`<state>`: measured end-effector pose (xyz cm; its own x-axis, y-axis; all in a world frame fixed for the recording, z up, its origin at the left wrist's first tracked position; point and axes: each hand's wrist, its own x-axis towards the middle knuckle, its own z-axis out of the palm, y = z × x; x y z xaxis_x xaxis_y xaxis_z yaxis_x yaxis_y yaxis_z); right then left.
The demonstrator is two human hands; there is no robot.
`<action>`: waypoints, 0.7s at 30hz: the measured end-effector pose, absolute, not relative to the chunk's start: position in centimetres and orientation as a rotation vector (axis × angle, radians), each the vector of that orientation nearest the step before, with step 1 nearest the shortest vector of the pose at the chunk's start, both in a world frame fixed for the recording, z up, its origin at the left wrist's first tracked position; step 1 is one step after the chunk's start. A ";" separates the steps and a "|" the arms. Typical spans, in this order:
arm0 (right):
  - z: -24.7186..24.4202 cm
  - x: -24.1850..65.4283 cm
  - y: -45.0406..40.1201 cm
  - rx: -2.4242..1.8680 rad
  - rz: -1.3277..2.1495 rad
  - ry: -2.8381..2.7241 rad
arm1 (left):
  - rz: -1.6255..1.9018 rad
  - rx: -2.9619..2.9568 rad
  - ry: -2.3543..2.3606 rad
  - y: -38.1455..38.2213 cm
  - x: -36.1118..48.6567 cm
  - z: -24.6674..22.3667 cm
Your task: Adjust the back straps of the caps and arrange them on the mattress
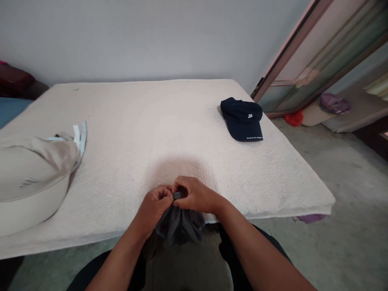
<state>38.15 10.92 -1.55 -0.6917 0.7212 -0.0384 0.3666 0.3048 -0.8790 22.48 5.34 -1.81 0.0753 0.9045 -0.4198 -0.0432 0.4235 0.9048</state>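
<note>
A dark grey cloth cap [181, 227], bunched so that its shape is partly hidden, hangs at the near edge of the covered table. My left hand [156, 206] pinches one end of its short grey strap [177, 195]. On the other side my right hand [194, 196] grips the strap and the cloth below it, thumb and forefinger curled around. Both hands are close together, their fingertips almost meeting at the strap. What exactly lies under the fingertips is too small to tell.
A beige cap [33, 178] with light straps lies at the left of the white textured table cover [145, 117]. Towards the right edge sits a navy cap [242, 117] with white lettering. A wall rises behind, and a framed glass door [291, 85] stands at the right.
</note>
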 end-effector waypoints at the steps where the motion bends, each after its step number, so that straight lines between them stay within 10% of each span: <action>1: -1.6 38.1 10.9 -0.976 1.341 -2.211 | 0.864 0.879 1.304 5.3 22.5 -1.8; 21: -1.5 38.1 11.0 -1.045 1.462 -1.987 | 0.969 0.606 1.123 4.9 22.1 -1.6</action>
